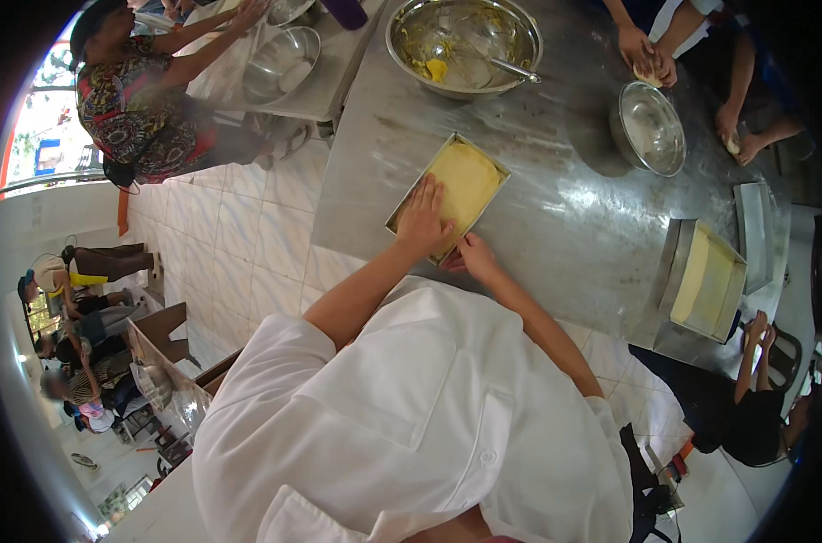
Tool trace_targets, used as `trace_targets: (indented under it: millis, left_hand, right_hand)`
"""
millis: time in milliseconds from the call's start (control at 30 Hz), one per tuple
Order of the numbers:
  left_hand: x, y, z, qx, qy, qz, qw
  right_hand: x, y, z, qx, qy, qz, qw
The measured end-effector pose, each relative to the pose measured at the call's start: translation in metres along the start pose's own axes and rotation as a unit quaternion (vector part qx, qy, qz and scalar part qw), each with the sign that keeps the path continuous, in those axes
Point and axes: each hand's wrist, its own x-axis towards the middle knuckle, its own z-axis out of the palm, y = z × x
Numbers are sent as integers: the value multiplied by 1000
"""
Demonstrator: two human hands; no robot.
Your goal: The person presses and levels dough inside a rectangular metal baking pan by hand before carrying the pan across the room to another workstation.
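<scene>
A rectangular metal baking pan (504, 178) stands at a slant on the steel table, close in front of my white shirt. Inside it lies a flat layer of smooth yellow dough (467, 170) that reaches towards the walls. My left hand (423, 216) rests palm down on the near left part of this layer, fingers stretched out and hiding what lies beneath. At the pan's near right corner, my right hand (474, 258) holds the rim, its fingertips partly hidden by the pan's wall.
Ahead on the steel table (384, 156) sits a large steel bowl (411, 76) with yellow residue and a whisk (516, 70). A smaller steel bowl (648, 129) is to the right, near other people's hands (645, 58) on dough. Another yellow-lined pan (706, 282) stands at the right edge.
</scene>
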Motion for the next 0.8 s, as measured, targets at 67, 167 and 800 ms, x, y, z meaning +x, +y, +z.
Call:
trace_targets:
  millis: [67,167,800]
  left_hand:
    - [0,6,-2,1,-7,-13,1000]
    - [4,7,-6,15,8,7,1000]
    - [30,2,1,-33,17,22,999]
  right_hand:
    - [0,0,0,-9,-3,3,1000]
    - [-3,-2,2,0,-5,5,1000]
    - [-7,-13,5,-20,0,15,1000]
